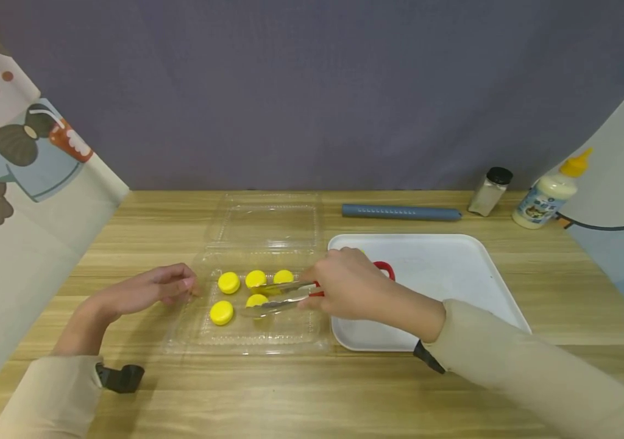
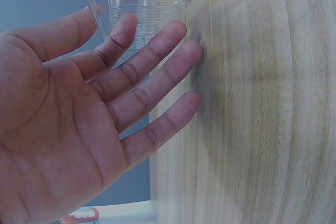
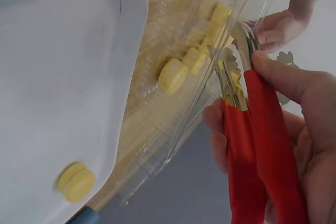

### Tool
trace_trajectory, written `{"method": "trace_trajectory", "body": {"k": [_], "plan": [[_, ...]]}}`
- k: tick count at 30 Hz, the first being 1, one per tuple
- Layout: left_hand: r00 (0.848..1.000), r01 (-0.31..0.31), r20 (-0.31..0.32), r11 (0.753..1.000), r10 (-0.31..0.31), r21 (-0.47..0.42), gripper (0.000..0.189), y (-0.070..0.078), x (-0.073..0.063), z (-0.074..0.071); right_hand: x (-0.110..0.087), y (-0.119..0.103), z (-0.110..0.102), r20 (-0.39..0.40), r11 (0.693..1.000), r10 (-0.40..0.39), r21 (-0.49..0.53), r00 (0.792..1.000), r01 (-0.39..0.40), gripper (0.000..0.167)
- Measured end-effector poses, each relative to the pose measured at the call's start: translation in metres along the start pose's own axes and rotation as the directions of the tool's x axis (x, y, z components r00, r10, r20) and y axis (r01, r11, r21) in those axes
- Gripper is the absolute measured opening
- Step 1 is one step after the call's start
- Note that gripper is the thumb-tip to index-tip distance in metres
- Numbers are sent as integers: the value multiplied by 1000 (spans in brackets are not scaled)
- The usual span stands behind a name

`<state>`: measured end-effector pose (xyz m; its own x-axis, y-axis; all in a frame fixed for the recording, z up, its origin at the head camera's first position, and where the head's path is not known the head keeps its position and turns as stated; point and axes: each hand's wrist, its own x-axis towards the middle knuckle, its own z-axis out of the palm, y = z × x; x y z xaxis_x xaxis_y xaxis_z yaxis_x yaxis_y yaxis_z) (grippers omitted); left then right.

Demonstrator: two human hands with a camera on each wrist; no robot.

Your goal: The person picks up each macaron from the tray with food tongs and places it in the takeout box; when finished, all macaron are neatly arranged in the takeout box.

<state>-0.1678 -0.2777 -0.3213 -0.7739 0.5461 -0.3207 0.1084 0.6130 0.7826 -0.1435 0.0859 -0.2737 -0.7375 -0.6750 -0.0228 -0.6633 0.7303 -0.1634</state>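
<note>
Gripping red-handled metal tongs [image 1: 290, 286] mid-frame, the right hand [image 1: 347, 283] seems to be placing a round yellow macaron [image 1: 257, 299] in the clear plastic box [image 1: 246, 349], easing off likely next, left hand [image 1: 147, 289] loose, empty.

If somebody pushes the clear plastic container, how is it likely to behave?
The clear plastic container is probably light and flexible, since it looks thin and see-through. It may slide when pushed, as it rests on the flat wooden table. The round yellow pieces inside might shift, as no dividers show between them.

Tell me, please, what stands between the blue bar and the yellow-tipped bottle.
A black-capped jar stands between the blue bar and the bottle, as the head view shows.
</note>
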Motion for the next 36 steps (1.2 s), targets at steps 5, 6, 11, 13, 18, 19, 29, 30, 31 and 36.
{"method": "trace_trajectory", "body": {"k": [5, 6, 11, 13, 18, 19, 29, 30, 31, 36], "plan": [[1000, 8, 0, 1000, -8, 1, 28, 1, 0, 0, 5, -4, 3, 21, 1000, -19, 8, 1000, 19, 31], [1000, 9, -1, 1000, -9, 1, 28, 1, 0, 0, 6, -5, 4, 28, 1000, -19, 11, 999, 18, 31], [1000, 26, -1, 1000, -26, -3, 29, 1, 0, 1, 9, -7, 9, 40, 999, -32, 8, 999, 31, 34], [999, 35, 0, 999, -35, -5, 30, 1, 0, 1, 10, -7, 10, 36, 999, -37, 6, 999, 37, 35], [999, 42, 0, 999, -42, -4, 30, 1, 1, 1, 10, -7, 13, 41, 999, -30, 16, 999, 29, 35], [999, 42, -1, 999, -42, -4, 30, 0, 1, 1, 10, -7, 13, 43, 999, -29, 15, 999, 29, 35], [1000, 26, -6, 1000, -26, 0, 29, -1, 0, 1, 13, -8, 17, 28, 999, -44, -2, 999, 44, 29], [1000, 25, -8, 1000, -25, -2, 29, -1, 0, 1, 13, -8, 18, 24, 999, -44, -2, 999, 45, 29], [1000, 24, -8, 1000, -24, -2, 29, -2, 0, 1, 13, -8, 18, 23, 999, -44, -3, 999, 44, 29], [1000, 18, -10, 1000, -18, -11, 29, -2, 0, 2, 14, -8, 18, 29, 1000, -19, 1, 999, 19, 38]]}}
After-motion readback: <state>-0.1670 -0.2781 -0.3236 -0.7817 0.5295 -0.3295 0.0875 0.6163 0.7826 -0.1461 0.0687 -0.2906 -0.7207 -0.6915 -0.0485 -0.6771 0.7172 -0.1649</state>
